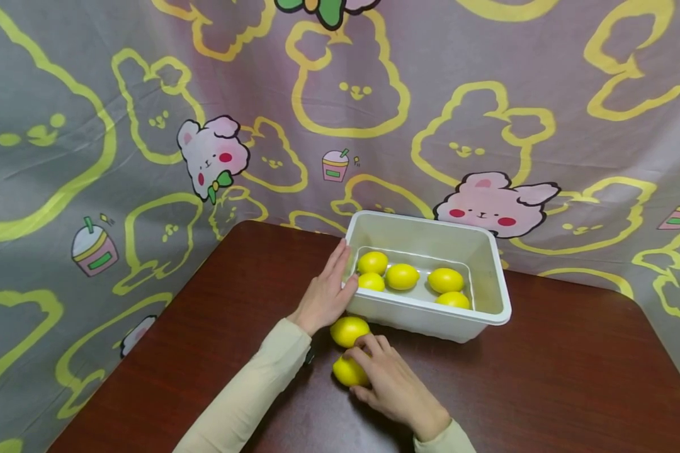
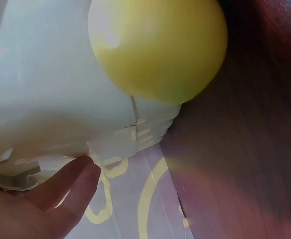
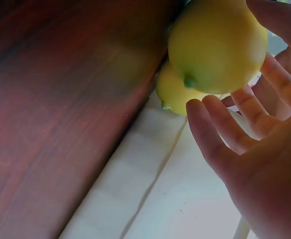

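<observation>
My left hand [image 1: 323,292] rests at the near left corner of a white plastic bin [image 1: 419,314], fingers extended along its side and thumb at the rim. In the left wrist view, two fingertips [image 2: 88,167] show by the bin's edge. My right hand [image 1: 393,384] curves its fingers and thumb round a yellow lemon [image 1: 348,372] on the table. In the right wrist view, this lemon [image 3: 217,47] sits between thumb and fingers, partly covering another behind it. That second lemon [image 1: 348,331] lies between the held one and the bin's front wall.
Several lemons [image 1: 402,277] lie spread over the bin's floor. The bin stands on a dark red-brown wooden table [image 1: 566,365], near its back edge. A patterned cloth [image 1: 362,157] with cartoon rabbits hangs behind the table and along its sides.
</observation>
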{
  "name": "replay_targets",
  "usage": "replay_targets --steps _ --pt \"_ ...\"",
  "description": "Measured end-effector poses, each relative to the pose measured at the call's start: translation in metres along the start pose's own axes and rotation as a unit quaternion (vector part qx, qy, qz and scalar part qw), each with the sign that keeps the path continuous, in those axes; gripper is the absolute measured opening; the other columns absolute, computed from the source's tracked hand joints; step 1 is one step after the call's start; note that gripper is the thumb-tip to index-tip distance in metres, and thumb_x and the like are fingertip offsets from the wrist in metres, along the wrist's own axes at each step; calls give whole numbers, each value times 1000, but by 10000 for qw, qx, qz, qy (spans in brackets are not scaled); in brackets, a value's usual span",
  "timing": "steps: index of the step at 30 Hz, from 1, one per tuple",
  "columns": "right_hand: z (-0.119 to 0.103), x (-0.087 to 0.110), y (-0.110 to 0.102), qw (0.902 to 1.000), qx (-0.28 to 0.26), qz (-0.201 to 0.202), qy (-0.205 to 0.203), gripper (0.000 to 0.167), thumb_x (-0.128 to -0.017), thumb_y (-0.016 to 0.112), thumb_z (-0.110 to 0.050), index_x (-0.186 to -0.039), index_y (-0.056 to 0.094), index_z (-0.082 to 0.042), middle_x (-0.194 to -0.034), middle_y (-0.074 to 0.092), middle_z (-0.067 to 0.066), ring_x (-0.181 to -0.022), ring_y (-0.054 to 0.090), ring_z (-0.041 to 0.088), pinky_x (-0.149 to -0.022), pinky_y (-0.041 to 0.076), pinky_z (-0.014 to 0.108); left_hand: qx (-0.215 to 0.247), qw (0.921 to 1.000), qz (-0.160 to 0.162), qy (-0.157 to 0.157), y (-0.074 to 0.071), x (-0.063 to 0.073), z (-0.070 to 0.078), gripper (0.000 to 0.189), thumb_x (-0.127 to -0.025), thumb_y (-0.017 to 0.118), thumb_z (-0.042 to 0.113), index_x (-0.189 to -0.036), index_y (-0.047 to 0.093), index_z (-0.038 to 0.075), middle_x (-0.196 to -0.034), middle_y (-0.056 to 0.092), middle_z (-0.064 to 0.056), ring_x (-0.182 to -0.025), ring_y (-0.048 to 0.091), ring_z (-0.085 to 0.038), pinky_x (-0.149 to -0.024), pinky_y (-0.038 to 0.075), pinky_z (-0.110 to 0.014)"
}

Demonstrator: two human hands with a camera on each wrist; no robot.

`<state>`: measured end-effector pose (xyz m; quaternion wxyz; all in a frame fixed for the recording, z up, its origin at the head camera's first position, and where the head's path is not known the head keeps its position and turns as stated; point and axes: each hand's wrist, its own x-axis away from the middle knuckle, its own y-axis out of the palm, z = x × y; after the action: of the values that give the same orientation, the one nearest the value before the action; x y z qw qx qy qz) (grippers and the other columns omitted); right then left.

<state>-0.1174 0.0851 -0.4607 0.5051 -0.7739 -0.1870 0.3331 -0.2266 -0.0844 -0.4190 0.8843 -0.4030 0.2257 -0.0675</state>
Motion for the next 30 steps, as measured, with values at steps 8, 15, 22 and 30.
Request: replay_targets --steps 8,15,22,30 --pt "1 4 -1 9997 -34 -126 207 48 -72 84 -27 -112 60 -16 -116 52 -2 -100 47 18 -80 45 36 33 10000 9 9 0 0 0 63 -100 42 34 -154 27 5 -162 14 0 -92 63 -36 -91 47 -49" --pt "4 9 -5 9989 -22 -206 426 49 -69 84 -26 -110 59 -15 -112 56 -4 -97 48 17 -76 45 35 55 10000 -10 21 0 0 0 64 -100 39 37 -154 27 5 -162 14 0 -83 63 -33 -87 49 -48" --pt "11 16 -13 9955 -240 -279 874 49 -68 84 -19 -111 59 -15 -110 56 -5 -97 49 16 -77 45 39 58 10000 34 47 0 0 0 64 -99 39 36 -153 28 4 -162 15 -1 -71 60 -29 -82 51 -47" --pt "20 25 -23 9882 -293 -236 1482 50 -69 84 -14 -113 61 -12 -108 54 -1 -96 49 20 -78 46 40 99 9999 -18 -14 0 1 0 63 -99 38 38 -154 27 9 -162 14 0 -85 64 -35 -90 47 -49"
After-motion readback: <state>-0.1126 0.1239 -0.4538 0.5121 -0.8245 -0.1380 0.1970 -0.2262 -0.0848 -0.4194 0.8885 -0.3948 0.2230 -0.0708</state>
